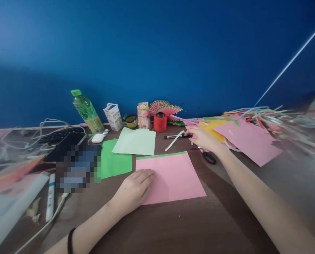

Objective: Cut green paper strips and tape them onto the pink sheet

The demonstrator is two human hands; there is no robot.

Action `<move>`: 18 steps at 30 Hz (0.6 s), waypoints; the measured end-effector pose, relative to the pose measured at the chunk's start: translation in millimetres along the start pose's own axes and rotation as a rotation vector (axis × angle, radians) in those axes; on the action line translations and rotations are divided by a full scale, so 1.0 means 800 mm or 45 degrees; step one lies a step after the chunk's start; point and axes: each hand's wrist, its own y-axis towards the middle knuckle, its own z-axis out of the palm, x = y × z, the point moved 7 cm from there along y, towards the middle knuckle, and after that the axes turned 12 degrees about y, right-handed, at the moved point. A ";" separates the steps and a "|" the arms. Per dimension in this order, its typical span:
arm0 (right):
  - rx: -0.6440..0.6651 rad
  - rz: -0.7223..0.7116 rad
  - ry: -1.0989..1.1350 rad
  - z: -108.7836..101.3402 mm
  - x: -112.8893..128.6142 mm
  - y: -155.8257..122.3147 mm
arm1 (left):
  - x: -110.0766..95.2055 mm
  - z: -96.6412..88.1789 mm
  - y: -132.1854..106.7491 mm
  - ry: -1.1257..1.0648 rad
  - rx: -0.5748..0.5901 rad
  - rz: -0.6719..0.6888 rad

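My left hand [134, 188] rests palm down on the near left corner of a pink paper sheet [173, 178] lying on the brown table [189, 225], its fingers loosely curled and flat. A thin green edge shows along the sheet's far side. My right hand [202, 137] reaches far across the table and its fingers close round the end of a black marker pen [176, 136]. Black-handled scissors [209, 157] lie just under my right wrist. A loose pale green paper strip [174, 140] lies beside the marker.
Pale green [135, 141] and bright green [115, 158] sheets lie left of the pink one. A red thread spool [160, 122], paper fans [165, 107], a carton [113, 116] and green bottle [87, 111] line the blue wall. Pink paper [249, 141] and coloured strips pile at right; keyboard [59, 134], cables, white marker [51, 197] at left.
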 end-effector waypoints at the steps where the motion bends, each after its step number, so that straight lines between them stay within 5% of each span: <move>1: -0.011 -0.175 -0.042 0.010 0.017 0.005 | -0.001 0.000 -0.001 0.011 0.002 0.002; 6: -0.013 -0.413 -0.205 0.057 0.039 0.027 | -0.004 0.003 -0.005 0.003 0.103 -0.005; 10: -0.064 -0.410 -0.298 0.058 0.043 0.034 | -0.002 0.007 -0.006 -0.006 0.207 -0.067; 14: -0.185 -0.423 -0.384 0.046 0.080 0.007 | 0.004 0.010 -0.006 0.027 0.301 -0.218; 18: -0.203 -0.539 -0.442 0.064 0.135 -0.045 | 0.010 0.010 -0.008 0.081 0.329 -0.352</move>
